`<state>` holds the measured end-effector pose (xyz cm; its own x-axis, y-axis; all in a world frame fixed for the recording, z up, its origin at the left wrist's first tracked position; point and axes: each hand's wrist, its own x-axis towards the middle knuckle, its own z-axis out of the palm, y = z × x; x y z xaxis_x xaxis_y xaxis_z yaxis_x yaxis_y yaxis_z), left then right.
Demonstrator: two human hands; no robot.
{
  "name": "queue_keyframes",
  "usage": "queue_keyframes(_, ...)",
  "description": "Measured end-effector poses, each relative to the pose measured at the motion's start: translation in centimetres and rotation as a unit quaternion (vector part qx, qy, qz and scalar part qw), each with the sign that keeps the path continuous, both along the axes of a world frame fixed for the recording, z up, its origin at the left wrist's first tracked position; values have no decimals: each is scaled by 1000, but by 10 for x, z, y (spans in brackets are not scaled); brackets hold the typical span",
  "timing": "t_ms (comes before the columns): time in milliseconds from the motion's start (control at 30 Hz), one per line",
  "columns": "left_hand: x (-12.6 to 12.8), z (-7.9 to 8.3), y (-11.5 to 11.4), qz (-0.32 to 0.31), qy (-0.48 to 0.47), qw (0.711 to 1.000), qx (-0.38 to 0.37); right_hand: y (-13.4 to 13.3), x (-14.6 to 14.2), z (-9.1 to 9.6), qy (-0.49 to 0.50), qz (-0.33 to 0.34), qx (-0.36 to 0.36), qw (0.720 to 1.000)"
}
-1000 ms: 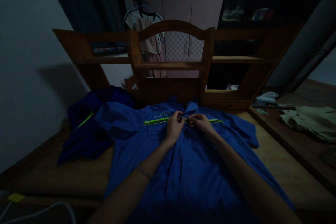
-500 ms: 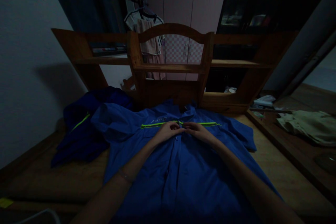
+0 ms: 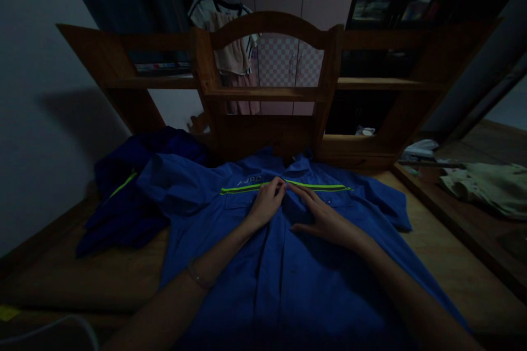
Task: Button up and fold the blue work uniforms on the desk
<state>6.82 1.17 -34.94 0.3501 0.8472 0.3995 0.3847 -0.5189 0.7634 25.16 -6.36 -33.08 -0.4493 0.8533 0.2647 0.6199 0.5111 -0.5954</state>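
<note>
A blue work shirt [image 3: 288,263] with a bright green chest stripe lies face up on a wooden surface [image 3: 436,241], collar toward the headboard. My left hand [image 3: 267,204] rests on the shirt's chest just left of the front placket, fingers bent and together against the cloth below the stripe. Just right of the placket, my right hand [image 3: 323,216] lies flat on the fabric with the fingers stretched out. The fingertips of both hands nearly meet at the stripe.
A second dark blue garment [image 3: 127,192] is bunched at the left. A wooden headboard with shelves [image 3: 267,93] stands behind the shirt. A pale garment [image 3: 486,186] lies at the right on a wooden ledge. Clothes hang beyond the headboard. The room is dim.
Both hands were pinching the placket near the collar. Now they have slid down a little and the right hand has opened flat on the shirt.
</note>
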Motion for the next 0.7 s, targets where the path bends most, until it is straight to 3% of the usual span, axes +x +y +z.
queue_keyframes(200,-6,0,-4,-136,12,982,-128,0,-1,4,64,22,2,998)
queue_keyframes(267,-8,0,-4,-173,35,975,-135,2,-2,3,89,10,6,996)
queue_keyframes(467,-5,1,-9,-97,21,993,-56,1,-5,12,151,-89,77,981)
queue_keyframes(700,1,-2,-10,-102,-54,985,-127,-2,-2,16,96,-96,55,989)
